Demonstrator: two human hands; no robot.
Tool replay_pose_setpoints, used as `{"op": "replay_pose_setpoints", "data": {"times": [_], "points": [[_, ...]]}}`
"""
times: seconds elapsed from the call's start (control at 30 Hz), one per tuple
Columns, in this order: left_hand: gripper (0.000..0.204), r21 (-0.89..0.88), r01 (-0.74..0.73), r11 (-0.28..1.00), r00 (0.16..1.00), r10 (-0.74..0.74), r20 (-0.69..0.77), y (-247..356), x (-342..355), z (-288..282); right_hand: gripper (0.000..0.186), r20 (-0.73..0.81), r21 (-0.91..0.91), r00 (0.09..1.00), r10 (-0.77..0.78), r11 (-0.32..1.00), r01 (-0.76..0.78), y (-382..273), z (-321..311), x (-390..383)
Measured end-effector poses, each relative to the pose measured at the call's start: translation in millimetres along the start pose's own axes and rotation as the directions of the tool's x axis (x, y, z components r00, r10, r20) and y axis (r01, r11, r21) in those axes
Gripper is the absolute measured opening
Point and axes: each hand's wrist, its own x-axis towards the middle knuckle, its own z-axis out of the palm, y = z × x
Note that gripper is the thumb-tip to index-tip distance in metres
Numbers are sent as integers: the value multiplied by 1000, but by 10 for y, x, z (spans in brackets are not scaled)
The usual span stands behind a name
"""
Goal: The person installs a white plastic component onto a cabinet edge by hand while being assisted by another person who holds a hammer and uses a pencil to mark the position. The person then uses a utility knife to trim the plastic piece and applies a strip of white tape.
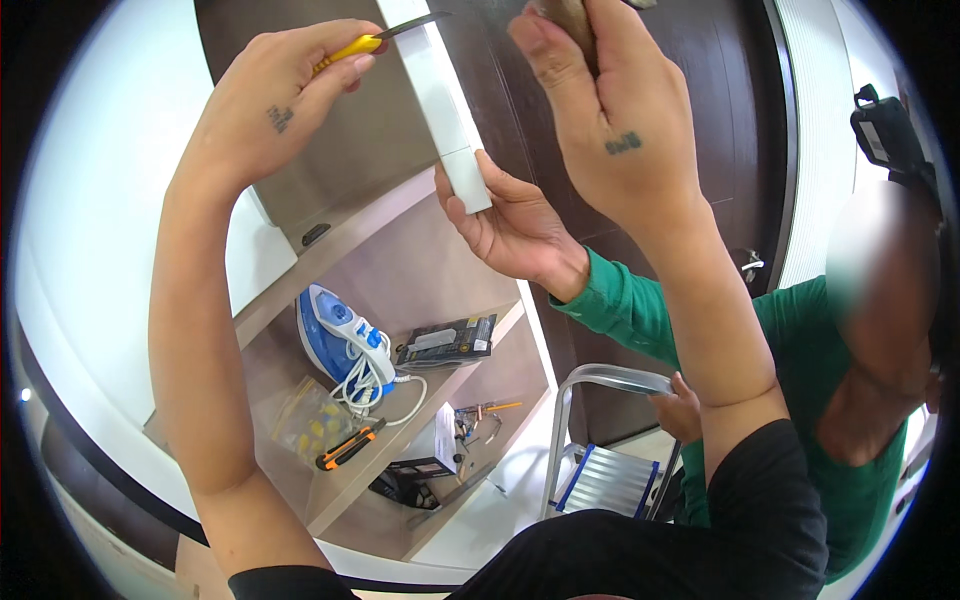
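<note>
Raised at the upper left, my left hand (265, 110) is closed around the yellow handle of a thin knife (360, 48), its dark blade pointing right across the shelf's white front edge. My right hand (625, 120), high at the right, grips a brown wooden-handled tool (572, 22); the top frame edge cuts off most of it, so its kind is unclear. Between my arms, a co-worker's hand (520, 220) in a green sleeve pinches the lower end of a white edge strip (466, 180) against the upright panel.
A blue-white iron (345, 325), a black package (447, 342), an orange-black cutter (350, 445) and a plastic bag (312, 425) lie on the shelf (385, 465) below. The co-worker (860, 400) stands right, other hand at a stepladder (615, 375). Behind is a dark door (660, 250).
</note>
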Motion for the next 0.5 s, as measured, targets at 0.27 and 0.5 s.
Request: {"op": "replay_pose_setpoints", "data": {"times": [0.27, 0.5], "points": [[21, 51, 46, 998, 997, -49, 60, 412, 55, -165, 23, 11, -121, 991, 136, 984, -133, -2, -110, -70], [20, 67, 27, 997, 994, -34, 102, 204, 27, -145, 34, 26, -208, 985, 170, 965, -161, 11, -25, -141]]}}
